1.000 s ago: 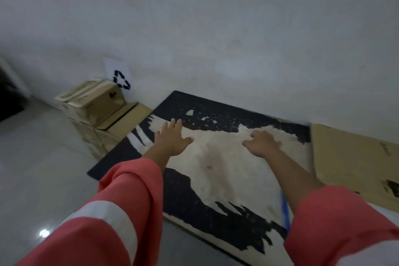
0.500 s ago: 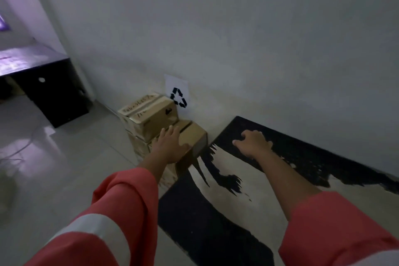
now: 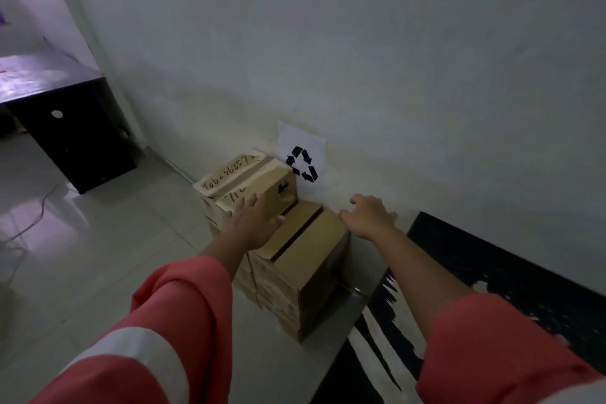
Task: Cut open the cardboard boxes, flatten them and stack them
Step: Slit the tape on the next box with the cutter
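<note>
Left hand [image 3: 252, 221] spread flat on small brown cardboard box [image 3: 259, 187] atop stacked boxes [image 3: 295, 275], right hand [image 3: 369, 215] open, empty, beside them

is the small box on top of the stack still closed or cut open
Closed, as far as shows: the small top box keeps its full shape, flaps flat. The left hand rests on it.

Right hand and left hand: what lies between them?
In the head view, the lower box's top, with its dark flap seam, spans between the left hand and right hand.

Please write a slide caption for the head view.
Both open hands, left hand and right hand, reach toward cardboard boxes by a wall.
</note>
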